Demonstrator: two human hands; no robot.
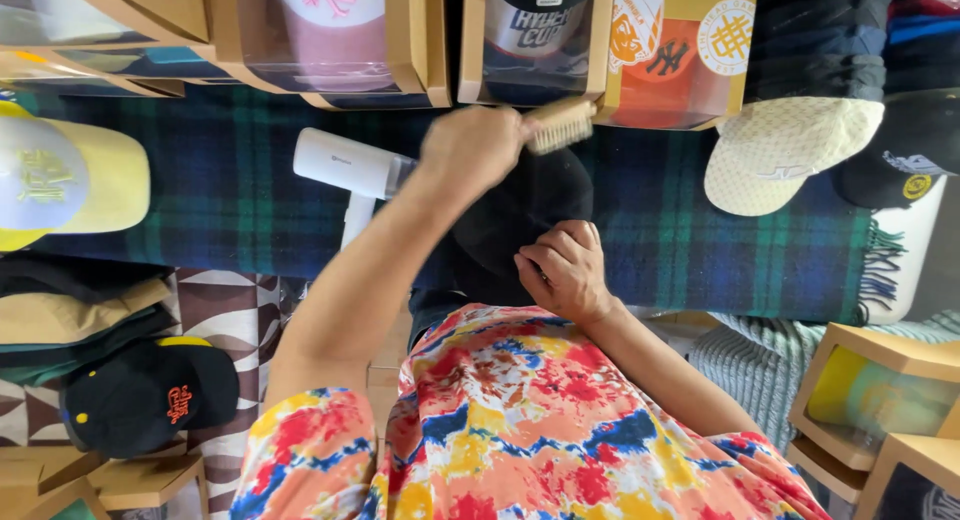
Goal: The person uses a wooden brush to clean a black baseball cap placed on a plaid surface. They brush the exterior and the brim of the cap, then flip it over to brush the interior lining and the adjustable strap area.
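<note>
head view, looking down: the left hand (472,145) is closed around a wooden bristle brush (560,126), bristles turned down toward the dark cap (520,215) just below it, apparently so they meet the crown. the right hand (565,270) clamps the cap's near edge with curled fingers, seemingly to steady it on the plaid blanket (700,240). a white handheld steamer (345,165) lies just left of the left hand, within reach. boxed caps (530,40) stand beyond both hands.

Bright, even daylight fills the frame with only soft shadows, while the raised left hand (472,145) and brush (561,126) are motion-blurred.
</note>
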